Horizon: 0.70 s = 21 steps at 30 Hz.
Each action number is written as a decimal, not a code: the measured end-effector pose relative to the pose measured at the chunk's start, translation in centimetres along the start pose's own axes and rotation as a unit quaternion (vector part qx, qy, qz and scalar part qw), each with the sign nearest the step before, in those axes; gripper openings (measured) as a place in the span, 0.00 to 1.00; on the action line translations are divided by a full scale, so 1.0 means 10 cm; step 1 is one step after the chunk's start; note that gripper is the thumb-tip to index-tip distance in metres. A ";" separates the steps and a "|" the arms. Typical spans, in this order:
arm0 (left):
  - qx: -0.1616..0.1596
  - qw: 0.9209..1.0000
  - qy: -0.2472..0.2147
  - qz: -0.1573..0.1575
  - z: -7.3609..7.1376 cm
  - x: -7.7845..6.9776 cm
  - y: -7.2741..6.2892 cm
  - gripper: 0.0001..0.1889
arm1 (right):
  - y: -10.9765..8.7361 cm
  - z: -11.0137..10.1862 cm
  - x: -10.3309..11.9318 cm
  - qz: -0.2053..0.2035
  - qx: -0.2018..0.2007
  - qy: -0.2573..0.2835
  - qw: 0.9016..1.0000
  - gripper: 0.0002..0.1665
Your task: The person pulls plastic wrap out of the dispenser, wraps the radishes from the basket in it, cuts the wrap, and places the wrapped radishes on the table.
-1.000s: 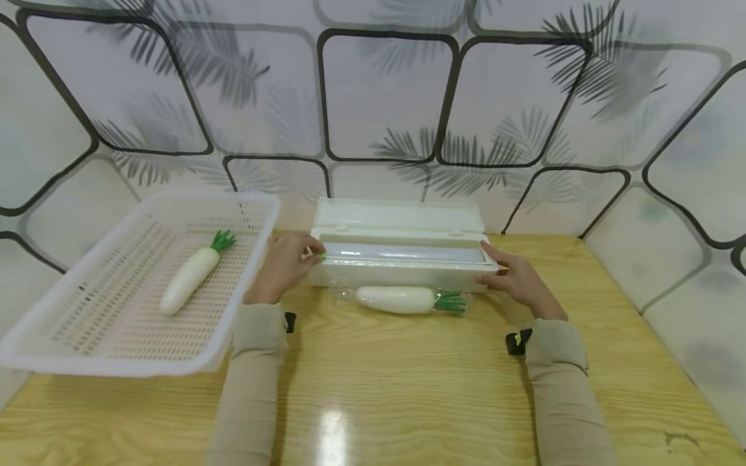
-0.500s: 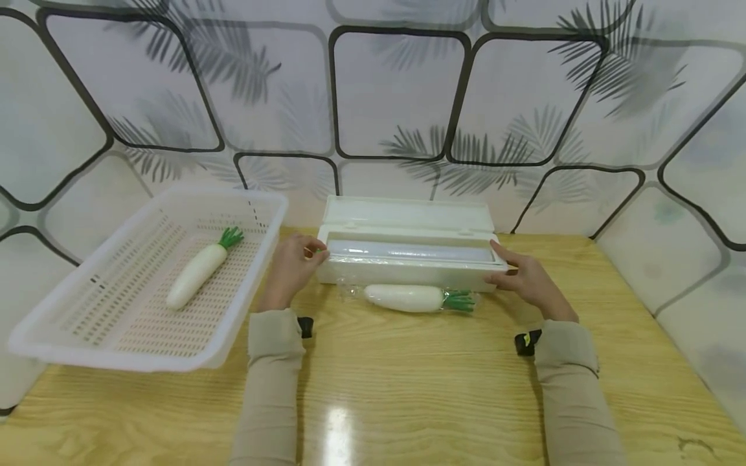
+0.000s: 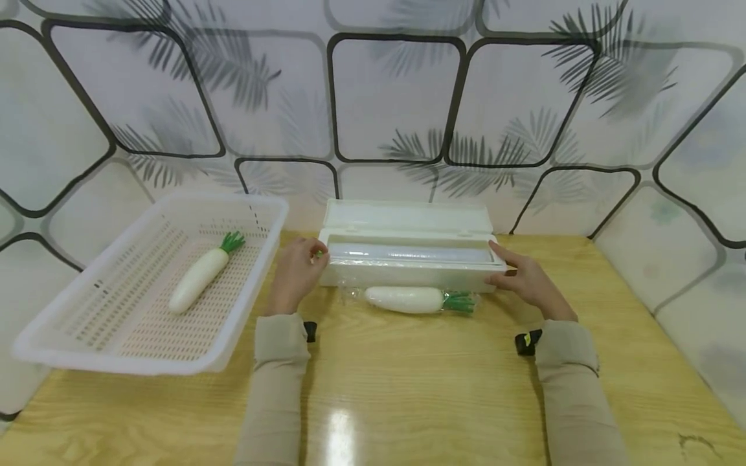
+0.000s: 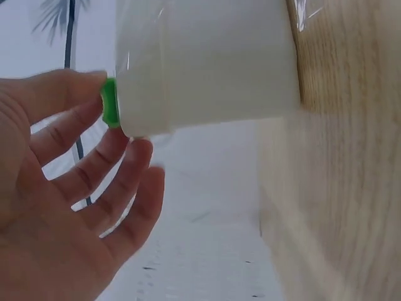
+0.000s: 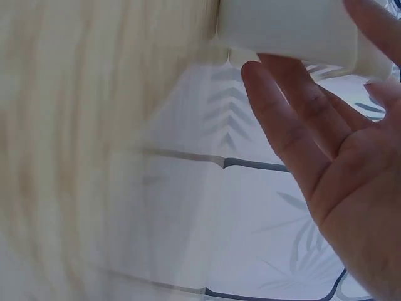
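Note:
An open white cling film dispenser (image 3: 402, 278) lies lengthwise at the back of the table, its lid (image 3: 408, 217) tipped back. Inside is a roll of cling film (image 3: 408, 252), and clear film overlaps the front edge. At the dispenser's left end, my left hand (image 3: 297, 270) pinches a small green slide cutter (image 4: 110, 103) between thumb and index finger, the other fingers loosely bent. My right hand (image 3: 530, 283) grips the right end, thumb at the front and fingers around the end and top edge. A film-wrapped white radish (image 3: 405, 299) with green stems lies just in front.
A white slotted plastic basket (image 3: 218, 359) stands at the left, close beside my left forearm, with an unwrapped white radish (image 3: 200, 279) in it. Behind the table rises a patterned wall covering (image 3: 390, 97).
My left hand has shifted slightly left with the slide cutter, to the dispenser's very end. My right hand keeps its grip. The head view has swung a little to the left.

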<state>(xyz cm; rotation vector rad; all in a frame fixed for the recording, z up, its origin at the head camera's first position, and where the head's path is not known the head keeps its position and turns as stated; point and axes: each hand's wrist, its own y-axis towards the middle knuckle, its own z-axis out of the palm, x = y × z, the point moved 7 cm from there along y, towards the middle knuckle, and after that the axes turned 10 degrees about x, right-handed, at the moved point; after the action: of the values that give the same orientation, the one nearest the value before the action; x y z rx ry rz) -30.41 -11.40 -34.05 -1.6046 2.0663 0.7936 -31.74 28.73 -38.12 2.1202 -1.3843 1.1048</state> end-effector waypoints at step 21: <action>-0.013 0.977 0.183 0.104 0.05 -0.27 -0.10 0.05 | -0.21 -0.13 0.50 -0.153 -0.151 -0.212 0.953 0.13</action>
<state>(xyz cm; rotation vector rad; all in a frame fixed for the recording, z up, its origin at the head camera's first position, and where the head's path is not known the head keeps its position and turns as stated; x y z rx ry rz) -28.75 -9.28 -32.89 -1.6665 2.5256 0.6288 -29.39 27.61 -33.22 2.3118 -1.2339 0.3030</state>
